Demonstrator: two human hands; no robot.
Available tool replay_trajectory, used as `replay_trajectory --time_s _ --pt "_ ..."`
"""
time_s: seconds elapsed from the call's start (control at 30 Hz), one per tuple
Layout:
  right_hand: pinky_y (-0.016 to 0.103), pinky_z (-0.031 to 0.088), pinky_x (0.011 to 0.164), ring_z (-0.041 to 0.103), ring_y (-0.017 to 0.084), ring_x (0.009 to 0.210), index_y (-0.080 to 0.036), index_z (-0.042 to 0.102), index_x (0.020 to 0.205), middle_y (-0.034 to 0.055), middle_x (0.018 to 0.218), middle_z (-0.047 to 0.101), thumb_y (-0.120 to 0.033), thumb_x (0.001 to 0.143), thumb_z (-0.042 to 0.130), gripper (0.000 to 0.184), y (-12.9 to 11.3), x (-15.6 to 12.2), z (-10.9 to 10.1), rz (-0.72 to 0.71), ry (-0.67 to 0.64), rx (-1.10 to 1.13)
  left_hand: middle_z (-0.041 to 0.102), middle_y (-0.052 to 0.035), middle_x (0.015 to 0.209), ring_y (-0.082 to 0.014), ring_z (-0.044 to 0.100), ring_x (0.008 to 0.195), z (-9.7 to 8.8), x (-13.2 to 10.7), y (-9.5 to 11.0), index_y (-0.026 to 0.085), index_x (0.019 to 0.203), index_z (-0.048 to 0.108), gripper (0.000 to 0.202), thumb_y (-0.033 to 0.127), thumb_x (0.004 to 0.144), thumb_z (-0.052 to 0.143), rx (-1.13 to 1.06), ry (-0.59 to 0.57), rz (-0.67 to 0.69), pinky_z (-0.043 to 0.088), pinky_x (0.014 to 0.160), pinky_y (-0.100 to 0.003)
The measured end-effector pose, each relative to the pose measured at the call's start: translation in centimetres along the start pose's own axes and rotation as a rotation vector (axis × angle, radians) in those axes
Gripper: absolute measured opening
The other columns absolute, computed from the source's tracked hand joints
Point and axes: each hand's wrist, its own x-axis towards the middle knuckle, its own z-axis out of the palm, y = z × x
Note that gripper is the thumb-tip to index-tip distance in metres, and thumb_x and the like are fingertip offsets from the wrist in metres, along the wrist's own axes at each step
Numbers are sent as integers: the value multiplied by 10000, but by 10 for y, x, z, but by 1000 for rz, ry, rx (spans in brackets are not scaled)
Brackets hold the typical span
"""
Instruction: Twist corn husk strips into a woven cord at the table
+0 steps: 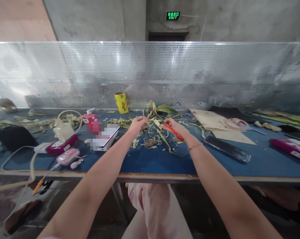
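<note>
My right hand (175,124) grips scissors (174,131) by their red handles, with the dark blades pointing up and left toward a pale plant stem. My left hand (139,125) is closed in a pinch beside the blades. Its fingertips are on a thin greenish plant strip (150,114), small at this distance. Just beyond stands a bundle of green leaves (166,108). Beneath and between both hands, a tangle of cut stalk pieces and curled peelings (152,142) is scattered on the blue tabletop (145,162).
Left lie a phone on a white box (103,142), a red drink carton (91,122), a pink device (68,156) and cables. A yellow roll (121,103) stands at the back before a perforated metal screen (150,59). Right are a dark phone (226,149) and cardboard (209,121).
</note>
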Motion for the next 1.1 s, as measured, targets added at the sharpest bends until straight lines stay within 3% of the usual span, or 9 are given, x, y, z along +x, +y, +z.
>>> replay_trajectory --time_s 0.27,1.1 --pt "263 345 598 424 121 601 -226 439 793 -53 632 462 -506 590 677 420 9 2 -5 -77 -29 -13 340 66 423 -17 260 383 1 -2 -1 137 587 517 62 167 609 567 72 -16 -3 136 409 -179" --pt "252 322 557 408 108 583 -204 427 834 -39 658 467 -614 648 577 474 9 2 -6 -71 -116 -219 429 40 476 -47 331 439 0 -1 -8 130 627 588 155 283 618 567 463 -204 56 236 456 -204"
